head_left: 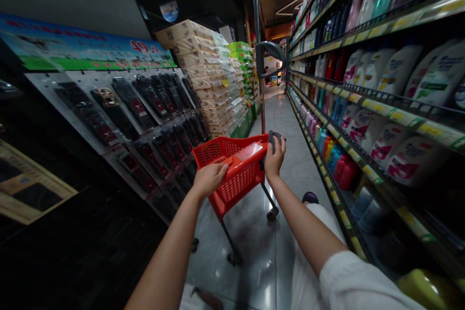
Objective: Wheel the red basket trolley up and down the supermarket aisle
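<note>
A red plastic shopping cart [236, 185] stands on the floor ahead of me, with a basket of pierced walls and dark legs on casters. My left hand [210, 179] is closed on the left part of its red handle [247, 153], thumb lying along the top. At the handle's right end, my right hand [275, 157] is closed around a dark grey piece [275, 136]; whether that piece belongs to the cart I cannot tell. A clear-covered panel lies along the handle between the hands. Little of the basket's inside shows.
Shelves of shampoo bottles [395, 70] line the right side. On the left hang packaged belts [132, 101] under a price banner [90, 46], with stacked boxes [199, 72] beyond. A tall pole [257, 14] with a dark loop [271, 53] rises ahead. The tiled aisle [279, 111] runs forward; people are far off.
</note>
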The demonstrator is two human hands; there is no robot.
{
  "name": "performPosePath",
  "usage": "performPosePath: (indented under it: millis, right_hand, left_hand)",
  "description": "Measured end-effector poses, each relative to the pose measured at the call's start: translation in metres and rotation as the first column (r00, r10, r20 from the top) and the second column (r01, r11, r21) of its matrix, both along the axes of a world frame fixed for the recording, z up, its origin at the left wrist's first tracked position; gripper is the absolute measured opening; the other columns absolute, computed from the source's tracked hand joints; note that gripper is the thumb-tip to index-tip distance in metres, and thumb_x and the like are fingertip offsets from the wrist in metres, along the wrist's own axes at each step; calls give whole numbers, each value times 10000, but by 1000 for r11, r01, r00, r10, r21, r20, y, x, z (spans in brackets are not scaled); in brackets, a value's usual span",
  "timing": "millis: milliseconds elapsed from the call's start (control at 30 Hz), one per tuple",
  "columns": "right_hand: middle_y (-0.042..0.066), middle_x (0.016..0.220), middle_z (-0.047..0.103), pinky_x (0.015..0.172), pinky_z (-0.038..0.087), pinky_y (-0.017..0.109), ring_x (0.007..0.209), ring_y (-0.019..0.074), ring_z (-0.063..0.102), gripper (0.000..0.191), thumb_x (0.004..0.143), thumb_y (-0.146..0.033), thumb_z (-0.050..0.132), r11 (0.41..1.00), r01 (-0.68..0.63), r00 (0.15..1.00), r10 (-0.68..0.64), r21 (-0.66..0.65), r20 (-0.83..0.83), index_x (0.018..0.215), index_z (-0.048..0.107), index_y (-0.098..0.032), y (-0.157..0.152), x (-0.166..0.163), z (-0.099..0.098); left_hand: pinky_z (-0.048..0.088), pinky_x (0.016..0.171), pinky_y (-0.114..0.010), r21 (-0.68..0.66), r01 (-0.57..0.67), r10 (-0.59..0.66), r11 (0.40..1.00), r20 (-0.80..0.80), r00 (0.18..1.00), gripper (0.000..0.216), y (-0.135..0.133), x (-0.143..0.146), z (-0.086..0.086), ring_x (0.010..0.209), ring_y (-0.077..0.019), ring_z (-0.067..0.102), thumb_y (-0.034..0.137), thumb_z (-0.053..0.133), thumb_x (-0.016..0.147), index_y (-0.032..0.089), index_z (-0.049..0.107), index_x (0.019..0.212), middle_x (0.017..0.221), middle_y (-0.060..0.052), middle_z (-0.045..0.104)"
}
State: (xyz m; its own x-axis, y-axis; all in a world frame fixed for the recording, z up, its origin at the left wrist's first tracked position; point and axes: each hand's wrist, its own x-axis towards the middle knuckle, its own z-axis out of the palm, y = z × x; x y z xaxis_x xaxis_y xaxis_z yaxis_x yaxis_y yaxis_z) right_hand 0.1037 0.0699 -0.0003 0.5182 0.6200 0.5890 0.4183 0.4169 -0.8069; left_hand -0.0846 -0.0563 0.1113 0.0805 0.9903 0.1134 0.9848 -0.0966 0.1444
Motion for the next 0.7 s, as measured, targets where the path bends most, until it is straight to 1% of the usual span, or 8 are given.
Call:
performPosePath:
  millis: [100, 167, 233, 300, 367, 467, 567, 700]
  right_hand:
    - [182, 1556, 326, 1130, 407, 491, 1462, 251, 359, 536, 999, -281, 284, 999, 17, 999, -18, 49, 37, 1521, 386, -209, -36, -34, -17]
    - [180, 1581, 282, 1137, 399, 498, 1483, 249, 326, 560, 1004, -282, 287, 998, -33, 998, 30, 56, 63, 1561, 312, -226, -57, -48, -23]
    - [171, 1598, 250, 1158, 373, 499, 1501, 246, 289, 564, 1009, -294, 284, 995, -92, 994, 89, 42, 57, 1569, 295, -225, -67, -52, -24]
    - [167, 1602, 239, 1178, 345, 497, 1509, 247, 269, 558, 1012, -309, 273, 990, -141, 990, 141, 12, 17, 1560, 318, -209, -63, -45, -16]
    - [167, 1597, 249, 1192, 321, 496, 1506, 250, 270, 556, 1012, -318, 265, 985, -171, 985, 170, -19, -42, 1547, 347, -195, -49, -34, -4]
    - [170, 1583, 279, 1201, 305, 497, 1498, 248, 287, 560, 1010, -320, 260, 983, -170, 981, 162, -67, -109, 1545, 354, -184, -34, -22, 9]
    - [167, 1590, 278, 1200, 317, 465, 1495, 234, 293, 557, 1016, -338, 264, 982, -169, 982, 161, -84, -97, 1538, 366, -173, -41, -24, 6]
    - [125, 1611, 268, 1203, 319, 428, 1492, 221, 301, 532, 1012, -382, 335, 965, -261, 964, 261, 25, -48, 1507, 423, -208, -49, -23, -8]
  left_hand:
    - [420, 703, -295, 0, -16, 16, 1000, -19, 1000, 553, 1, 10, 0, 888, -256, 695, 473, 257, 991, 217, 731, 863, 925, -86, 761]
    - [423, 714, -294, 3, -22, 22, 1000, -30, 999, 553, 1, 16, 0, 911, -261, 698, 465, 254, 995, 213, 734, 881, 939, -92, 762]
    - [428, 731, -291, 0, -24, 24, 1000, -33, 999, 553, 1, 21, 1, 935, -262, 701, 465, 252, 1000, 211, 736, 911, 960, -95, 764]
    - [438, 757, -294, -15, -25, 24, 1000, -31, 999, 564, 1, 25, 1, 963, -267, 702, 474, 246, 1003, 207, 740, 946, 1002, -101, 764]
    - [454, 797, -308, -28, -32, 31, 999, -28, 999, 576, 4, 32, 1, 1015, -282, 698, 480, 241, 1005, 202, 744, 993, 1067, -111, 760]
    - [468, 889, -352, -21, -60, 60, 998, -8, 998, 547, 10, 47, 0, 1131, -305, 670, 463, 246, 1008, 231, 703, 1197, 1200, -109, 736]
    - [463, 961, -397, -11, -77, 77, 997, 32, 997, 537, 16, 63, -1, 1215, -313, 635, 457, 248, 1011, 275, 568, 1402, 1319, -97, 686]
    - [458, 1006, -419, -37, -75, 78, 997, 99, 992, 584, 19, 71, -4, 1274, -326, 599, 523, 221, 1010, 268, 603, 1372, 1374, -89, 653]
